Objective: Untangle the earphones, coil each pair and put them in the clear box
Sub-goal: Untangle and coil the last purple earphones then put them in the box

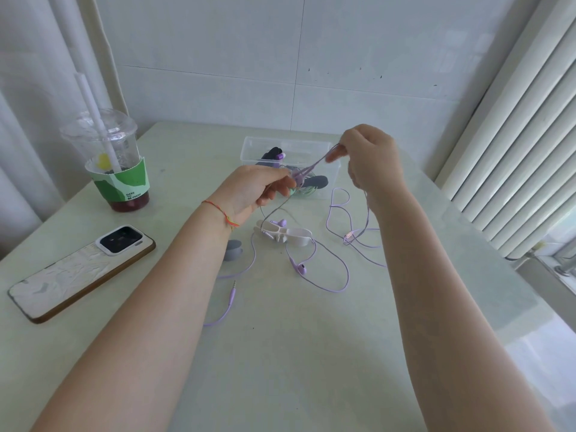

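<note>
Pinching purple earphone cable point(314, 165) taut between left hand point(255, 188) and right hand point(367, 157), fingers curled, above clear box point(249, 151); remaining cable, earbuds and plug trailing on counter point(280, 353).

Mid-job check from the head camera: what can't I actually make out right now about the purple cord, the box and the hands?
- Clear box contents: its near side is behind the left hand and the stretched purple earphone cord; the number of pairs is unclear.
- How the cord loops: the strands between the left hand and the right hand are blurred.
- Grey object: partly behind the left forearm; unidentifiable.
</note>
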